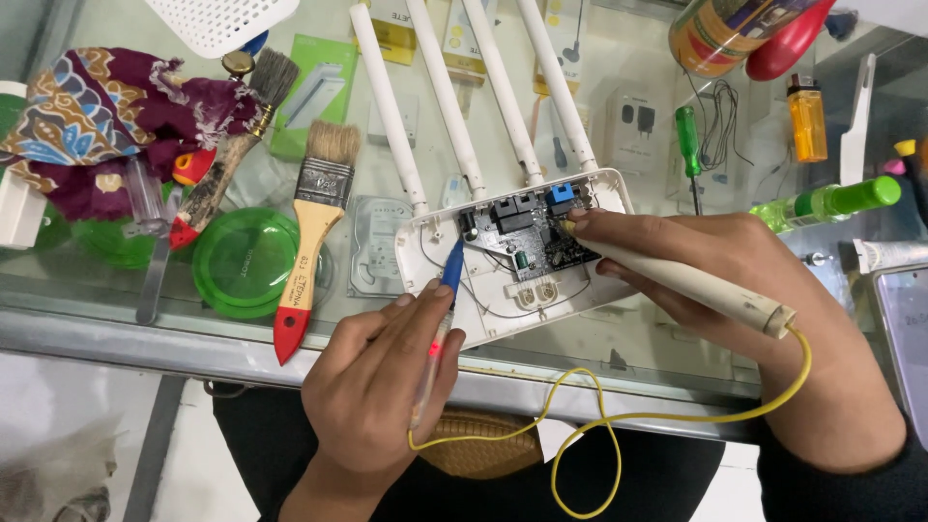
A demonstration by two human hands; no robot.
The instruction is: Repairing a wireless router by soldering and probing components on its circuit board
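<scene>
Hands meet over an opened white router (503, 290) lying near the front edge of a glass tabletop (116, 319), its lid off and the dark circuit board (527, 237) bare. The left hand (382, 387), at about 7 o'clock from the board, has its grip closed around a blue-tipped probe pen (447, 290) with a red glow in its clear barrel; the tip touches down at the board's left edge. The right hand (735, 290), at 4 o'clock, has its grip wrapped around a cream-coloured probe handle (686, 280), whose metal tip rests on the board's right side just below a blue port (559, 196). A yellow wire (599, 425) loops from the cream handle's end below the tabletop edge to the pen.

Four white antennas (454, 97) fan out from the router toward 12 o'clock. At 9 o'clock, just beside the router, lies a hard drive (372, 246); farther left a wooden paintbrush with a red handle end (309, 242) lies across a green round lid (246, 261), and a second, worn brush (232, 145) slants toward a patterned cloth (97, 116). At 2 o'clock stand apart a green-handled screwdriver (688, 145), an orange lighter (807, 121) and a green tube (836, 201).

Open room is scant: bare glass shows only in a narrow strip along the front edge, between the router and the metal rim.
</scene>
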